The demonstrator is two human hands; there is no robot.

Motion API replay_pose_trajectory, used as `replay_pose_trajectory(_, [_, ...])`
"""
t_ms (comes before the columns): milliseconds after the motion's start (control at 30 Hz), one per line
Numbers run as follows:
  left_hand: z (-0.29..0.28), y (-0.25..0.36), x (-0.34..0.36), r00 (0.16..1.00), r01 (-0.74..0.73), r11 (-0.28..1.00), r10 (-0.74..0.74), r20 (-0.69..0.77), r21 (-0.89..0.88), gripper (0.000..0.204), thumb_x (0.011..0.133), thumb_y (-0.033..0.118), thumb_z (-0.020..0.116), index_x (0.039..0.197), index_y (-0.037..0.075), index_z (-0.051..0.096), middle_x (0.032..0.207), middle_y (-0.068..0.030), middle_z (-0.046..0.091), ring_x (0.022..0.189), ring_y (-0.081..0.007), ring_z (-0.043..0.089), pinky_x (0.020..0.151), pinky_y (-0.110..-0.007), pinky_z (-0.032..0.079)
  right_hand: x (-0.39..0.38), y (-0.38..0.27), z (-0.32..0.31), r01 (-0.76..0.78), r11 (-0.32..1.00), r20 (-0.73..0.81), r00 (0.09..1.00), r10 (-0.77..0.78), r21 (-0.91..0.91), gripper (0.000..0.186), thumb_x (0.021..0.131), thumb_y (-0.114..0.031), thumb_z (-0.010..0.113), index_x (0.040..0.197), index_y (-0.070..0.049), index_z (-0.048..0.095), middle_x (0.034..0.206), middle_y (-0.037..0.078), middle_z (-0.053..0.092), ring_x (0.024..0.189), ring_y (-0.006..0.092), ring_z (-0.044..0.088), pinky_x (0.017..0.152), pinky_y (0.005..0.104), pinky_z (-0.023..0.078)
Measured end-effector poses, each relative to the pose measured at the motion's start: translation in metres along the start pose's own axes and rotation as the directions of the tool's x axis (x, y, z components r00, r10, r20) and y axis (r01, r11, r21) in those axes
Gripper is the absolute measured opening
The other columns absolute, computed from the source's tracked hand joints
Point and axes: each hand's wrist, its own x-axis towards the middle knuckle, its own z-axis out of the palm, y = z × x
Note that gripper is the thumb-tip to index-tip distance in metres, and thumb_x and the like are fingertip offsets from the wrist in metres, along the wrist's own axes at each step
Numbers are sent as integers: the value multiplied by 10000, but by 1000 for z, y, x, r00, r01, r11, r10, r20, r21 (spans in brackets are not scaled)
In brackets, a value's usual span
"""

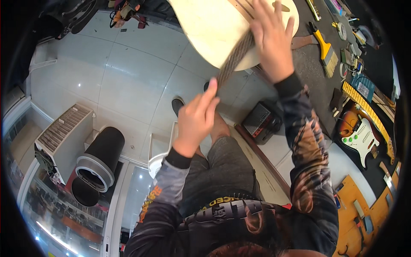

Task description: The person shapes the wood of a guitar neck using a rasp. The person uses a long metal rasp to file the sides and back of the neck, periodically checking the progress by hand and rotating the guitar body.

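Head view: left hand (196, 122) clamped the dark bar (235, 58), right hand (275, 49) lay over it, fingers apart; uneven pressure could have gouged the guitar body (209, 36).

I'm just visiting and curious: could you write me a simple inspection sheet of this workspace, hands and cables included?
Surface: dark workbench at the upper right.
Work in hand: long dark tool with a crosshatched face, lying across a pale wooden guitar body.
Clutter: yellow-handled brush, small tools and parts, and a sunburst guitar with a white pickguard.
Hands: left hand holds the tool's near end; right hand is over its farther part, grip partly hidden.
Cables: none clearly distinguishable.
Surroundings: tiled floor, black bin, black speaker-like box.
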Motion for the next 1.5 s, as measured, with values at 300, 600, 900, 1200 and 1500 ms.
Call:
replay_pose_trajectory(300, [1, 13, 27, 1000, 6, 1000, -7, 21, 21, 535, 947, -6, 694, 1471, 60, 604, 956, -196, 751, 810, -302, 749, 738, -356, 582, 36, -1, -19, 2, 997, 45, 999, 2, -81, 512, 1125, -254, 400, 1594, -47, 410, 1645, 154, 405, 1595, 378, 208, 1274, 573, 112])
replay_pose_trajectory(600, [-7, -5, 2, 999, -17, 998, 19, -30, 54, 543, 943, 52, 722, 1472, 109, 610, 825, -129, 688, 687, -301, 673, 598, -404, 527, 12, -7, 3, 78, 997, 32, 996, -78, -6, 521, 1103, -287, 490, 1612, -209, 415, 1629, 56, 438, 1573, 334, 298, 1257, 617, 168])
replay_pose_trajectory(900, [-18, -18, -44, 1000, -9, 999, 10, -21, 37, 526, 951, 15, 697, 1465, 86, 611, 899, -151, 725, 709, -282, 690, 650, -378, 548, -17, -33, 4, 62, 995, 32, 997, -65, 84, 577, 1065, -246, 571, 1618, -218, 409, 1643, 50, 430, 1572, 320, 302, 1262, 620, 168])
replay_pose_trajectory(1200, [-20, -20, -11, 995, 46, 999, -48, -93, -29, 501, 966, 15, 693, 1458, 74, 616, 951, -179, 750, 748, -268, 730, 691, -345, 569, 28, -40, -1, 88, 995, 88, 992, -93, 56, 470, 1093, -284, 486, 1514, -76, 521, 1680, 171, 343, 1579, 381, 254, 1263, 598, 172])
replay_pose_trajectory(1500, [-33, 2, 7, 994, 73, 990, -82, -75, -117, 485, 982, 15, 679, 1460, 71, 620, 1000, -190, 750, 800, -236, 716, 745, -330, 560, 43, -31, 4, 54, 998, 37, 998, -55, 31, 559, 1107, -356, 452, 1581, -61, 434, 1676, 179, 348, 1579, 375, 263, 1272, 586, 149])
